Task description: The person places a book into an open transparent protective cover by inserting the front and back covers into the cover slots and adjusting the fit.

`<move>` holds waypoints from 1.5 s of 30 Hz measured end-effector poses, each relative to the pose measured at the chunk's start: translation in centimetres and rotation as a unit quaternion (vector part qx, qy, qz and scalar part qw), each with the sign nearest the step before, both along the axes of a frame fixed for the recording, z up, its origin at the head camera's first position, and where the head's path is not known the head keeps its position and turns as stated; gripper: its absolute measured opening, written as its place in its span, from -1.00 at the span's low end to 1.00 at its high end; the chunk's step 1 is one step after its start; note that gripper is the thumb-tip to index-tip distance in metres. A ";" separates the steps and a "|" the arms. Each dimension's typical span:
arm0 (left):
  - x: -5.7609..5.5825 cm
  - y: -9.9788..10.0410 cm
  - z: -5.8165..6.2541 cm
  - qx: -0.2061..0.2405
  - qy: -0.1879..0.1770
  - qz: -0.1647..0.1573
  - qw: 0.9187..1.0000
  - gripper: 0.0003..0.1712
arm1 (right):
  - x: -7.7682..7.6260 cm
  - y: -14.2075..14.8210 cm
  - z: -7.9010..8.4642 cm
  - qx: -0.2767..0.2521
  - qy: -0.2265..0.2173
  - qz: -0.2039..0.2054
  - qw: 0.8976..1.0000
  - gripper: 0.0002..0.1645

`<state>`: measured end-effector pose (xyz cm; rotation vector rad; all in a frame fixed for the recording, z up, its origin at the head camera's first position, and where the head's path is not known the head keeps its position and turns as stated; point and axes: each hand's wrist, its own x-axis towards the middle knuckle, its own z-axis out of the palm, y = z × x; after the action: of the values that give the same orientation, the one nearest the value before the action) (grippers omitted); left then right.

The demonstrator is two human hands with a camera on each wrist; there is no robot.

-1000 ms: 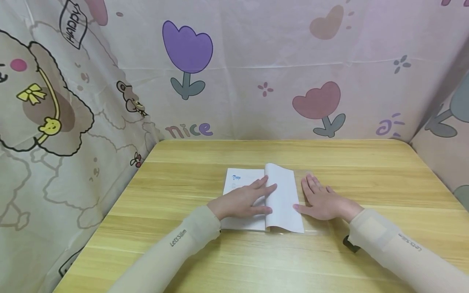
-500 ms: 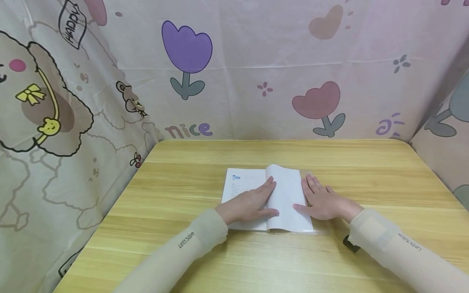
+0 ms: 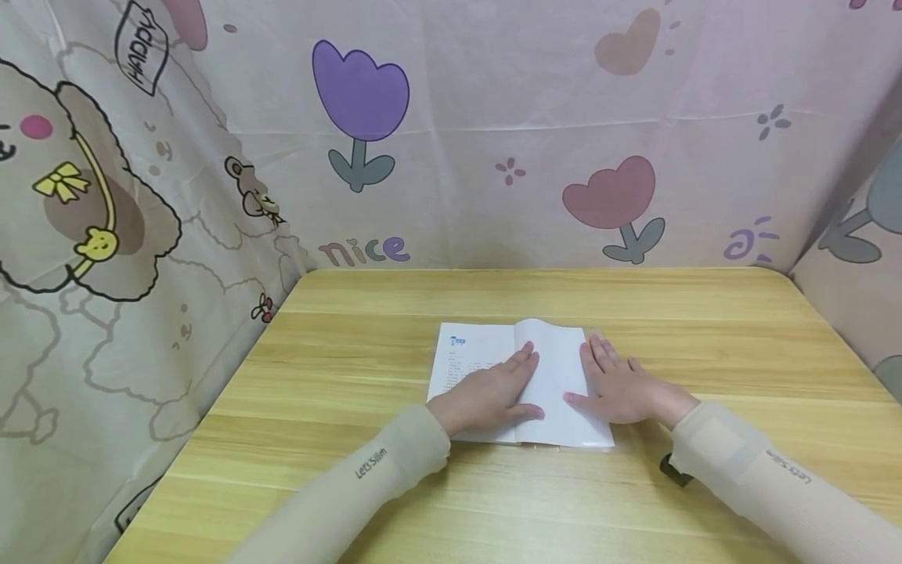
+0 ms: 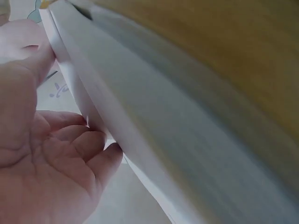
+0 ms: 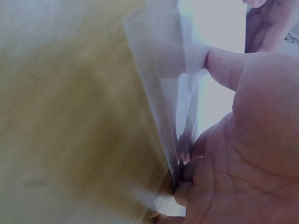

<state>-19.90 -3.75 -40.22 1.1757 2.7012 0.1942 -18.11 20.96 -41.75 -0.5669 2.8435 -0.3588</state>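
An open book (image 3: 475, 341) lies on the wooden table, printed text on its left page. Its blank white right-hand leaf (image 3: 571, 429) bulges up near the spine. My left hand (image 3: 489, 395) rests over the spine, its straight fingers pressing on that leaf. At the book's right edge, my right hand (image 3: 623, 390) lies flat with fingers extended, the thumb on the white leaf. A clear plastic cover (image 5: 152, 79) shows beneath that edge in the right wrist view. From the left wrist view, the thick block of pages (image 4: 154, 107) appears beside the left fingers.
The wood-grain table (image 3: 380, 301) extends around the book on all sides. A printed curtain (image 3: 458, 196) hangs at the table's back edge and another stretch runs along the left. A dark wrist device (image 3: 675, 470) sits under the right sleeve.
My left hand has slid rightward across the spine. The white leaf has spread right and lies flatter, its edge now under the right hand's thumb. The right hand has stayed put.
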 end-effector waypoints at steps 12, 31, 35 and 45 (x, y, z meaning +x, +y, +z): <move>0.3 1.2 0.1 -0.015 0.013 0.002 1.000 0.00 | 0.7 -0.8 1.5 0.016 -0.008 -0.014 1.000 0.20; 0.5 2.1 0.6 -0.032 -0.002 0.016 0.999 -0.09 | -0.8 -0.3 1.2 -0.059 0.026 -0.026 0.998 0.07; 0.5 2.2 0.6 -0.039 -0.002 0.020 0.999 -0.11 | -1.2 0.3 1.6 -0.092 0.027 -0.054 0.994 -0.12; 0.5 2.2 0.5 -0.041 -0.008 0.026 0.999 -0.11 | -2.3 2.9 1.9 -0.214 0.011 -0.129 0.968 -0.27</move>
<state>-19.41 -1.57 -39.70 1.0773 2.6992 0.0990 -20.37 23.90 -39.89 -0.2667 2.8712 -1.0347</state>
